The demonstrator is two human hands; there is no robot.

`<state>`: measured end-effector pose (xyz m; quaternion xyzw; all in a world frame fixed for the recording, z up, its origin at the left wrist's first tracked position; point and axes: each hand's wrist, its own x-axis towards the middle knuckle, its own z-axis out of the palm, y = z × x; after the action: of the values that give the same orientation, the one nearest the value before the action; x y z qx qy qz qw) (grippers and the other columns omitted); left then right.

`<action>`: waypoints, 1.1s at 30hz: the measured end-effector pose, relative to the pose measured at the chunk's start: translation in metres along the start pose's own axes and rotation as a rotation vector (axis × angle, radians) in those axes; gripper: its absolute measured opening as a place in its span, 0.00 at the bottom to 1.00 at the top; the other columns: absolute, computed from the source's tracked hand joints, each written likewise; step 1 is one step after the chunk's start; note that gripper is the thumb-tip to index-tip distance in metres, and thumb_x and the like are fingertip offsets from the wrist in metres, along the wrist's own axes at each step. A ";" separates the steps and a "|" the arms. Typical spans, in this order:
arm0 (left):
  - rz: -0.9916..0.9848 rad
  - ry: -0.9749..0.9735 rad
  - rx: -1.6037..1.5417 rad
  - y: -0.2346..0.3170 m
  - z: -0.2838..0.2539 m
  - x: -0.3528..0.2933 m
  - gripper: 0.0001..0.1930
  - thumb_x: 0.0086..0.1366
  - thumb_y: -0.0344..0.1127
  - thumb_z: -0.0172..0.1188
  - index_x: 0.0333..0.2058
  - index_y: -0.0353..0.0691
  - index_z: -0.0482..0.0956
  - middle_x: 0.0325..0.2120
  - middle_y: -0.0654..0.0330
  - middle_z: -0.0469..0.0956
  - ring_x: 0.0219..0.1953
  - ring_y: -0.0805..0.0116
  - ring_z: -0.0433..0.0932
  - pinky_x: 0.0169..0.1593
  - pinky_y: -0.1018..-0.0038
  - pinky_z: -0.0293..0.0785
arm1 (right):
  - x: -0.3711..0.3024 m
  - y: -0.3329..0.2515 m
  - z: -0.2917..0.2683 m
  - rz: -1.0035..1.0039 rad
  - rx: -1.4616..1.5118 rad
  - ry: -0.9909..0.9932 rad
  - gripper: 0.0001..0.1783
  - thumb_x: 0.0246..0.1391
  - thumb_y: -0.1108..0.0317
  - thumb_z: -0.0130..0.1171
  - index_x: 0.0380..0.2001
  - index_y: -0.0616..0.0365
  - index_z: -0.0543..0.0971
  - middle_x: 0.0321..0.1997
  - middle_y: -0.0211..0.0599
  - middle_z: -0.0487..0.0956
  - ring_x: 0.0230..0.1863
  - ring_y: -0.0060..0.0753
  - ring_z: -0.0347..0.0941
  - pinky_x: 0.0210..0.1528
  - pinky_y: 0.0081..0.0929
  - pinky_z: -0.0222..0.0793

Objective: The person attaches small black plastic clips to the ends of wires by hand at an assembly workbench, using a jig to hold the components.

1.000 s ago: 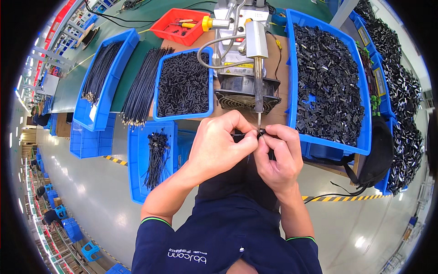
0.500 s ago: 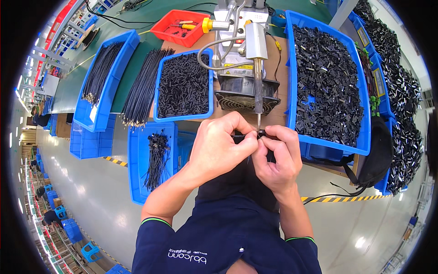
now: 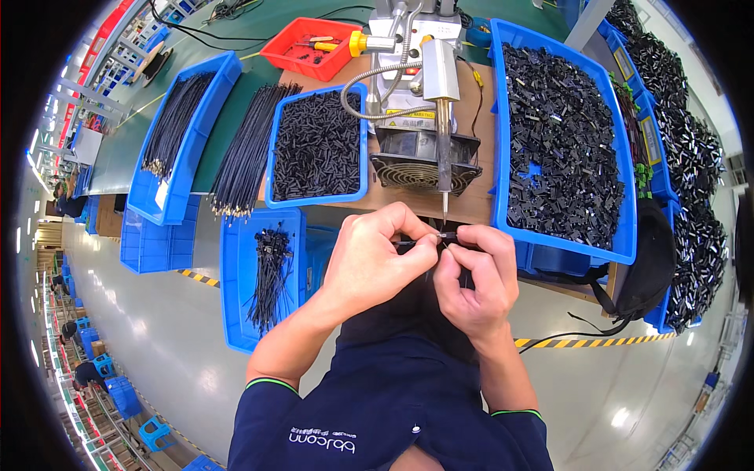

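Note:
A soldering iron [image 3: 444, 149] hangs tip-down from a metal stand, and both my hands are close together just beneath its point. My left hand [image 3: 369, 255] pinches a thin black cable [image 3: 404, 244] between thumb and forefinger, its end pointing right. Between the fingertips of my right hand [image 3: 481, 275] is a small black connector [image 3: 448, 235], lying against the cable's end. A thin strand shows below the connector, too fine to identify. The tip appears slightly above the joint; whether they touch I cannot tell.
A fan [image 3: 424, 161] stands behind my hands. Left are a blue tray of short black sleeves [image 3: 273, 177], loose black cables [image 3: 250, 149] and a blue bin of cables [image 3: 221, 86]. A large blue bin [image 3: 503, 102] of black parts is right; a red tray [image 3: 271, 59] lies behind.
Both hands have shifted slightly, my left a little lower. The connector and cable end now show more clearly, slightly below the iron's tip.

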<state>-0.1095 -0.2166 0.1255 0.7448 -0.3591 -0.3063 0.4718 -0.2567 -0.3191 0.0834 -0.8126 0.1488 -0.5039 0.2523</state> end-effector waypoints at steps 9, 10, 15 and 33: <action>-0.203 -0.222 -0.546 -0.016 -0.026 -0.016 0.03 0.69 0.26 0.69 0.37 0.33 0.84 0.38 0.54 0.91 0.41 0.73 0.88 0.46 0.75 0.84 | -0.024 -0.020 -0.014 0.790 0.782 -0.164 0.15 0.71 0.76 0.64 0.58 0.67 0.81 0.32 0.18 0.77 0.30 0.04 0.63 0.30 0.13 0.58; -0.198 -0.236 -0.608 -0.019 -0.029 -0.019 0.03 0.70 0.26 0.69 0.38 0.33 0.84 0.39 0.54 0.91 0.43 0.72 0.88 0.49 0.75 0.84 | -0.024 -0.023 -0.013 0.827 0.779 -0.216 0.14 0.71 0.77 0.65 0.57 0.67 0.82 0.31 0.17 0.76 0.28 0.04 0.59 0.30 0.13 0.55; -0.201 -0.212 -0.675 -0.036 -0.046 -0.037 0.03 0.72 0.27 0.68 0.39 0.33 0.85 0.41 0.55 0.90 0.46 0.74 0.87 0.51 0.75 0.82 | -0.023 -0.029 0.008 0.936 0.935 -0.306 0.11 0.73 0.73 0.63 0.53 0.66 0.84 0.29 0.15 0.76 0.26 0.05 0.62 0.29 0.12 0.56; -0.383 0.594 0.703 -0.265 -0.160 -0.109 0.16 0.72 0.44 0.68 0.44 0.35 0.89 0.41 0.43 0.89 0.45 0.40 0.88 0.49 0.53 0.82 | 0.057 -0.033 0.176 0.101 -0.103 -0.519 0.09 0.68 0.71 0.62 0.36 0.68 0.81 0.39 0.56 0.79 0.36 0.60 0.86 0.39 0.49 0.86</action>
<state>0.0228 0.0287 -0.0472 0.9664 -0.1474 -0.0223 0.2093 -0.0746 -0.2745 0.0798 -0.9178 0.1453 -0.2574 0.2650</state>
